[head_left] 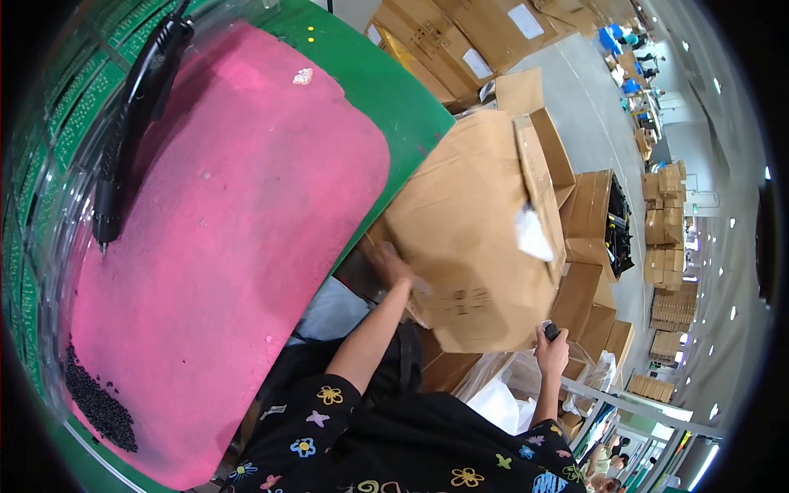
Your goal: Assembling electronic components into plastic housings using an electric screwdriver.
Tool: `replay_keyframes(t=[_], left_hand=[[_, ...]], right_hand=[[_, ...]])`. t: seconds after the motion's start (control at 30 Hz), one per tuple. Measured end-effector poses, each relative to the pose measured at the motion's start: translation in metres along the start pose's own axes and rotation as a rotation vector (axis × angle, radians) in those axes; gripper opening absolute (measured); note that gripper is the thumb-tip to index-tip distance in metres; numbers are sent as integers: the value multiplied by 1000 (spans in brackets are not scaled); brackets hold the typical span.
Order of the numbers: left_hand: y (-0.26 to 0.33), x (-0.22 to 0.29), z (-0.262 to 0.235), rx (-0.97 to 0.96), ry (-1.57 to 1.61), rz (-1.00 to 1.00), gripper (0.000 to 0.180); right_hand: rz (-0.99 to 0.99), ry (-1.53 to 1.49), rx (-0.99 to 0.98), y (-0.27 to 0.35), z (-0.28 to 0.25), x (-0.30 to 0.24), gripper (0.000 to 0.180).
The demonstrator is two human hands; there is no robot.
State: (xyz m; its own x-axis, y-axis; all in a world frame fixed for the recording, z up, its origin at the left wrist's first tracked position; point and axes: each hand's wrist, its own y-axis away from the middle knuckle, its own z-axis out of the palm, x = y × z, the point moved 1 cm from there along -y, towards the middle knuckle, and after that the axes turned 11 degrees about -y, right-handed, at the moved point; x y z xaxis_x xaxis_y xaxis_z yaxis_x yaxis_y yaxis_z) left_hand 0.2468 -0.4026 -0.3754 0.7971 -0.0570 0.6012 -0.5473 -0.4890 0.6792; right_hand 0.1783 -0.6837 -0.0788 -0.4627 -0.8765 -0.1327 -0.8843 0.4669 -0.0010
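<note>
A large brown cardboard box [468, 222] stands tilted beside the workbench, with a white label on its far right side. My left hand [394, 269] is at the box's lower left edge, between it and the bench. Motion blurs its fingers, so I cannot make out their grip. By the box's lower right corner, my right hand [552, 355] is closed around a small black object [551, 330]. Only the top of that object shows, and its kind is unclear.
A pink mat [246, 189] covers much of the green bench [403, 107] at left. On it are a black electric screwdriver [111, 197] and a pile of small black pieces [97, 403]. Open cartons [588, 205] stand at right; a bag of clear plastic [497, 390] lies nearer.
</note>
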Motion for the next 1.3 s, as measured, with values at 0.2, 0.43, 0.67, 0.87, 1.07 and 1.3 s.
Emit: replay_keyframes(t=[0.2, 0.43, 0.67, 0.87, 1.07, 1.3], left_hand=[[-2, 8, -15, 149, 241, 103, 69], [-18, 13, -27, -142, 561, 59, 59], [-9, 27, -48, -171, 563, 77, 49], [-17, 4, -45, -172, 535, 25, 54], [-18, 10, -44, -146, 578, 129, 58], [17, 59, -74, 102, 143, 667, 64]], right_hand=[[-266, -290, -100, -8, 44, -56, 33], [-141, -783, -414, -62, 217, -132, 30], [589, -1531, -507, -71, 236, -213, 31], [273, -1406, -126, -61, 159, -223, 33], [102, -1482, 33, -72, 177, -217, 31], [-938, -1278, 199, -114, 89, -357, 49]])
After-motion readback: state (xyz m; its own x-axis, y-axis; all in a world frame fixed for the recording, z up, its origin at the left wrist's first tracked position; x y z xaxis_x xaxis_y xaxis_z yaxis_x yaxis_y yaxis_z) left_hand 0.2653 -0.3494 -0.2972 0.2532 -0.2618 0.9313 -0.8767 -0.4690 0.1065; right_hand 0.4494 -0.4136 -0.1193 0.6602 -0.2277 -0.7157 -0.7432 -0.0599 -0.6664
